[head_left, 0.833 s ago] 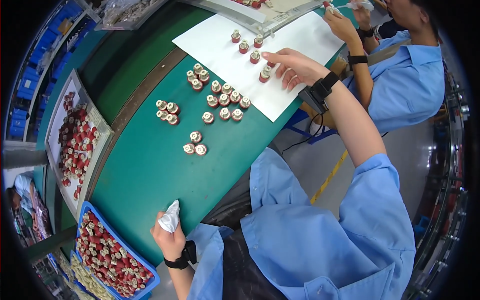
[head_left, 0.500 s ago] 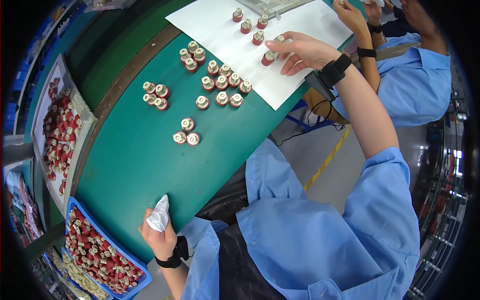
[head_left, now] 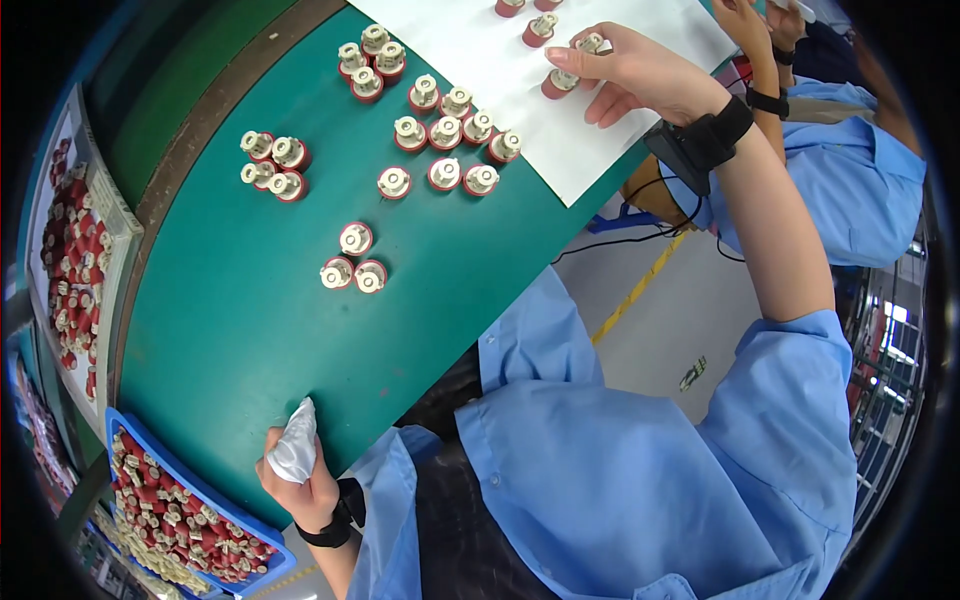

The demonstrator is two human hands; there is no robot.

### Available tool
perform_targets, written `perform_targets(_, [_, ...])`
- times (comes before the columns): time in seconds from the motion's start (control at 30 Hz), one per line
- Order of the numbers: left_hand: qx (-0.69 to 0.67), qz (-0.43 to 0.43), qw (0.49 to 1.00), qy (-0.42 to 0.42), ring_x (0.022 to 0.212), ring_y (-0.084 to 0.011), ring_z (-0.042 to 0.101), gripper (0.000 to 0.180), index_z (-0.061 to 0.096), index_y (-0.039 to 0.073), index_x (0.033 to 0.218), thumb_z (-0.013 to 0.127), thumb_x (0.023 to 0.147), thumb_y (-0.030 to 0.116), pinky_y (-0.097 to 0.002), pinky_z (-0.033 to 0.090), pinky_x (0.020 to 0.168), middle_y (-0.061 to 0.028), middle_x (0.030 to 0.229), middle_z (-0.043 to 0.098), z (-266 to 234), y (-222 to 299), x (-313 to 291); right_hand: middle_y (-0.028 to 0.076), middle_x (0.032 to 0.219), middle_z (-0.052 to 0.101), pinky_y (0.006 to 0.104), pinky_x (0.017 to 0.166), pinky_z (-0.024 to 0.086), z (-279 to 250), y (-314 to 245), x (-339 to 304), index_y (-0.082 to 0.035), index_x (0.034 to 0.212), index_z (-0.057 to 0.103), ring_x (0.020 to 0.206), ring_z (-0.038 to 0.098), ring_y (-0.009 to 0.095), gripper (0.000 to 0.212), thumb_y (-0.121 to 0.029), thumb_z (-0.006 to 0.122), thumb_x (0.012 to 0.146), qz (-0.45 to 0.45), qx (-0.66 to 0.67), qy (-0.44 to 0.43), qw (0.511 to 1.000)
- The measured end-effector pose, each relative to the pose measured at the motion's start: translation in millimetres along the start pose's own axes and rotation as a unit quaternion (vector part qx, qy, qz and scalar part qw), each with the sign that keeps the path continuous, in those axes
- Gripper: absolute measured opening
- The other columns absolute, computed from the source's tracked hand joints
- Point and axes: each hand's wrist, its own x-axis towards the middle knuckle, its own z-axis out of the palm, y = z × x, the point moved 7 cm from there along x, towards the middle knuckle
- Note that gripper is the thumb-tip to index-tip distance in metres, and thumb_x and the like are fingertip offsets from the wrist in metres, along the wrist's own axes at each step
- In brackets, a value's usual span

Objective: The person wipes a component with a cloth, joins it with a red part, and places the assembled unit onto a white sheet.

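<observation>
My left hand (head_left: 300,497), at the table's near left, is closed around a white squeeze bag (head_left: 295,452) with a pointed tip, which points away from me over the green table. Over a white sheet at the far right, my right hand (head_left: 640,75) has its thumb and forefinger around a small red-and-cream cylindrical part (head_left: 591,43). Directly below the thumb is a second such part (head_left: 560,84), upright on the sheet. The thumb partly covers both. The other fingers curl loosely. Several like parts (head_left: 445,132) stand in groups on the green table between my hands.
A blue bin (head_left: 180,455) heaped with red-and-cream parts stands at the lower left. Beyond it, a pale tray (head_left: 120,225) holds more. The white sheet (head_left: 570,165) reaches the table's right edge. Another person in a blue shirt (head_left: 850,190) works at the far right.
The view has shifted, so the table and parts sit lower and further left. My left hand keeps the bag, and my right hand stays around the same parts on the sheet.
</observation>
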Motion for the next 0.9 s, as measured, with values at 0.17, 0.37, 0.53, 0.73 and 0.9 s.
perform_targets(0.17, [-0.042,-0.037,0.998,0.005,0.061,-0.024,0.053,0.026,0.072,-0.003,0.103,0.065,0.077,-0.006,-0.0352,0.036,0.059,-0.01,0.078,0.06,-1,-2,0,0.016,0.099,0.064,0.0268,0.066,0.062,1,-5,-2,0.011,0.135,0.045,0.075,0.074,0.019,0.103,-0.073,0.073,0.081,-0.034,-0.006,0.0,0.999])
perform_targets(0.37, [-0.048,0.004,0.999,0.018,0.058,-0.0234,0.053,0.026,0.072,-0.003,0.103,0.066,0.078,-0.008,-0.0332,0.037,0.055,-0.0105,0.077,0.06,0,0,0,0.014,0.093,0.063,0.0266,0.063,0.062,4,-16,-8,0.011,0.133,0.045,0.071,0.073,0.017,0.102,-0.072,0.073,0.081,-0.029,-0.003,-0.007,1.0])
perform_targets(0.53, [-0.044,0.051,0.997,0.021,0.055,-0.0219,0.053,0.027,0.072,-0.004,0.104,0.067,0.078,-0.01,-0.0312,0.038,0.053,-0.0106,0.077,0.06,-2,5,0,0.01,0.086,0.061,0.0258,0.058,0.06,3,-12,-5,0.01,0.131,0.046,0.066,0.072,0.016,0.098,-0.071,0.073,0.082,-0.023,-0.016,0.032,0.999])
perform_targets(0.73, [-0.045,0.033,0.998,0.002,0.069,-0.0269,0.06,0.023,0.07,-0.006,0.106,0.063,0.084,-0.008,-0.033,0.046,0.064,-0.0144,0.086,0.063,0,2,-1,0.008,0.083,0.059,0.0248,0.054,0.059,3,-6,-2,0.01,0.133,0.044,0.062,0.07,0.015,0.1,-0.071,0.074,0.082,-0.032,0.003,0.025,0.999])
perform_targets(0.9, [-0.031,0.071,0.996,0.035,0.056,-0.0242,0.055,0.024,0.072,-0.004,0.104,0.067,0.08,-0.008,-0.0322,0.043,0.054,-0.0116,0.079,0.06,-2,6,1,0.008,0.085,0.059,0.0242,0.053,0.058,4,-9,-4,0.009,0.134,0.044,0.06,0.069,0.014,0.101,-0.071,0.074,0.081,-0.033,0.016,0.032,0.999])
